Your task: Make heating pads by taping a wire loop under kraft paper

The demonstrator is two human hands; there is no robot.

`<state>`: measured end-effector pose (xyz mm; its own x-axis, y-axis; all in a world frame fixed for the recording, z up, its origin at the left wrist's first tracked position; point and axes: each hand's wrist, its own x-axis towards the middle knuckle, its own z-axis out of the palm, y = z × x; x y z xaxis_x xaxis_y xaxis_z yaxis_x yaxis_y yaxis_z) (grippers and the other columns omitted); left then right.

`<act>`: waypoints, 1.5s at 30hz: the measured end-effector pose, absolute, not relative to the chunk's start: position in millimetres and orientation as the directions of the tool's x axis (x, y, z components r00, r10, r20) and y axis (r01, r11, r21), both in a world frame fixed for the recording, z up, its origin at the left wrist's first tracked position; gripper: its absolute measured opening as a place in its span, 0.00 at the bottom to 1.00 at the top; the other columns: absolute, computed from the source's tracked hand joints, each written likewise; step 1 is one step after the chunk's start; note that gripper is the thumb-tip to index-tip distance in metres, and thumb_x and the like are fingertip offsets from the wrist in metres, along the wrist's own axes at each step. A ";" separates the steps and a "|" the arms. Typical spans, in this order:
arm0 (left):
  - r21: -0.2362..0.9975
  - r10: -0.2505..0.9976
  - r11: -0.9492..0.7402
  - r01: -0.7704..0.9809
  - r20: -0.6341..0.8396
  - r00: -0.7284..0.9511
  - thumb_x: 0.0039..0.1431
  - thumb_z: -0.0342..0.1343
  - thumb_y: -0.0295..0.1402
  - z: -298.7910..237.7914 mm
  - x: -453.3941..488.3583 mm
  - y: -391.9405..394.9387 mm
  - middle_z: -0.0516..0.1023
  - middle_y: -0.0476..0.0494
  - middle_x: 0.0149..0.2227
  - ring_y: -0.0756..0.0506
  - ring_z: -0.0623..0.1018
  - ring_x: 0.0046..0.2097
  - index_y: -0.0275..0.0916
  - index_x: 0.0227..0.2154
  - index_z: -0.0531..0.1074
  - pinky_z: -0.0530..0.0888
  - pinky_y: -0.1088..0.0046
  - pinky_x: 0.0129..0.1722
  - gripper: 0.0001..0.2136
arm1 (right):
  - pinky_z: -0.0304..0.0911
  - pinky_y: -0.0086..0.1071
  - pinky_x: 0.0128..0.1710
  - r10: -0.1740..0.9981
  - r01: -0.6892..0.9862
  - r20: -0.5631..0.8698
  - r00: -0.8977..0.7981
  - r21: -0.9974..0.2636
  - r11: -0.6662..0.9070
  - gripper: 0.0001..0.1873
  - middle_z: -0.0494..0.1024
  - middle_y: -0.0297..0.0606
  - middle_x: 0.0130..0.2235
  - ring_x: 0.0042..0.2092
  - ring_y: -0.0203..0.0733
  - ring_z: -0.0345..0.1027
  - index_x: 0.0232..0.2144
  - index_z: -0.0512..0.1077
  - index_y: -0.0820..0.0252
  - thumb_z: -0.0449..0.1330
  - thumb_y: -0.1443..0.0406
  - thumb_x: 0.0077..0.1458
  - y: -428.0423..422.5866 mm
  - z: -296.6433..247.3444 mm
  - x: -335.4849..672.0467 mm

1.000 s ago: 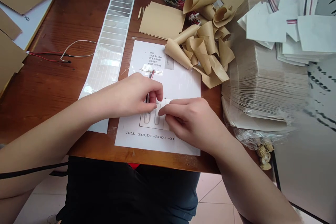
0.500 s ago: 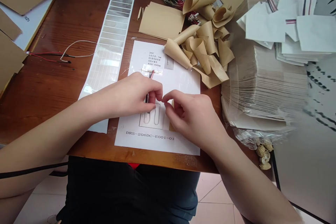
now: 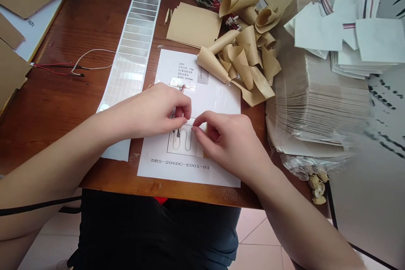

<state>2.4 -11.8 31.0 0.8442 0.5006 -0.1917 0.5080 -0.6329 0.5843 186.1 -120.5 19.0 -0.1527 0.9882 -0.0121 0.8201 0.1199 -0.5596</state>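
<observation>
A printed white sheet [image 3: 174, 168] lies on the table under both hands. On it, a thin white wire [image 3: 187, 137] forms bends inside a printed rectangle, and a small black-ended piece [image 3: 178, 133] shows beside it. My left hand [image 3: 158, 107] is over the sheet's middle, thumb and fingers closed in a pinch beside the black end. Facing it, my right hand [image 3: 226, 139] pinches with thumb and forefinger just right of the bends. What sits in either pinch is too small or hidden. Red and dark leads [image 3: 182, 88] emerge above my left hand.
Rolled brown paper pieces [image 3: 243, 59] and a flat brown stack [image 3: 194, 24] lie beyond the sheet. A label strip [image 3: 136, 38] runs along the left, beside a loose wire [image 3: 91, 50]. A tall sheet stack [image 3: 319, 97] with white wired squares [image 3: 319, 29] stands right.
My left hand has shifted slightly left and up, showing more of the black-ended piece. The right hand has also moved a little left, its pinch slightly lower.
</observation>
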 end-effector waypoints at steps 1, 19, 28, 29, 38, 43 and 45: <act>0.583 0.495 -0.633 0.509 -0.200 0.845 0.57 0.56 0.33 31.3 1.5 -10.8 0.79 0.50 0.31 0.49 0.74 0.32 0.41 0.34 0.78 0.65 0.73 0.33 0.06 | 0.51 0.29 0.27 0.988 0.823 -0.019 -0.155 -0.555 0.119 0.04 0.68 0.28 0.20 0.23 0.34 0.60 0.32 0.74 0.58 0.58 0.66 0.58 -120.5 18.2 185.8; 0.595 0.456 -0.580 0.556 -0.329 0.827 0.55 0.58 0.35 31.5 2.5 -16.4 0.78 0.51 0.30 0.50 0.73 0.29 0.42 0.33 0.74 0.62 0.73 0.28 0.05 | 0.47 0.29 0.26 0.977 0.846 -0.129 -0.168 -0.527 0.076 0.02 0.68 0.27 0.22 0.24 0.35 0.59 0.34 0.71 0.58 0.60 0.65 0.57 -121.7 15.1 182.3; 0.564 0.463 -0.596 0.571 -0.340 0.819 0.56 0.58 0.35 30.2 3.6 -17.3 0.77 0.54 0.29 0.50 0.73 0.29 0.43 0.33 0.74 0.64 0.73 0.27 0.04 | 0.48 0.30 0.27 0.965 0.852 -0.213 -0.151 -0.523 0.018 0.04 0.68 0.27 0.22 0.25 0.36 0.60 0.33 0.69 0.57 0.61 0.64 0.59 -120.0 16.1 181.1; 0.561 0.465 -0.597 0.573 -0.340 0.818 0.56 0.57 0.34 30.1 3.7 -17.4 0.77 0.54 0.28 0.50 0.73 0.29 0.43 0.34 0.74 0.64 0.73 0.27 0.04 | 0.48 0.30 0.27 0.965 0.853 -0.217 -0.150 -0.522 0.015 0.05 0.68 0.27 0.22 0.25 0.36 0.60 0.33 0.68 0.57 0.61 0.63 0.59 -119.7 16.2 180.9; 0.544 0.517 -0.583 0.603 -0.325 0.792 0.58 0.56 0.36 28.5 4.9 -18.1 0.76 0.53 0.27 0.51 0.71 0.27 0.43 0.34 0.74 0.63 0.73 0.26 0.05 | 0.47 0.30 0.26 0.964 0.853 -0.233 -0.129 -0.522 -0.012 0.08 0.67 0.26 0.22 0.25 0.34 0.58 0.29 0.65 0.56 0.61 0.64 0.59 -118.7 16.4 178.7; 0.535 0.548 -0.569 0.625 -0.319 0.773 0.57 0.55 0.37 26.4 5.4 -17.9 0.76 0.53 0.27 0.50 0.71 0.26 0.43 0.32 0.73 0.62 0.72 0.25 0.05 | 0.48 0.29 0.26 0.965 0.844 -0.231 -0.124 -0.536 -0.020 0.09 0.67 0.26 0.21 0.25 0.34 0.57 0.28 0.65 0.56 0.62 0.65 0.58 -118.3 17.0 178.4; 0.537 0.553 -0.566 0.625 -0.314 0.771 0.57 0.55 0.36 25.8 5.3 -17.9 0.76 0.53 0.27 0.50 0.71 0.26 0.43 0.32 0.73 0.62 0.72 0.25 0.05 | 0.49 0.29 0.26 0.967 0.832 -0.218 -0.132 -0.555 -0.012 0.07 0.67 0.26 0.21 0.24 0.34 0.58 0.29 0.67 0.57 0.62 0.65 0.58 -118.3 17.9 179.7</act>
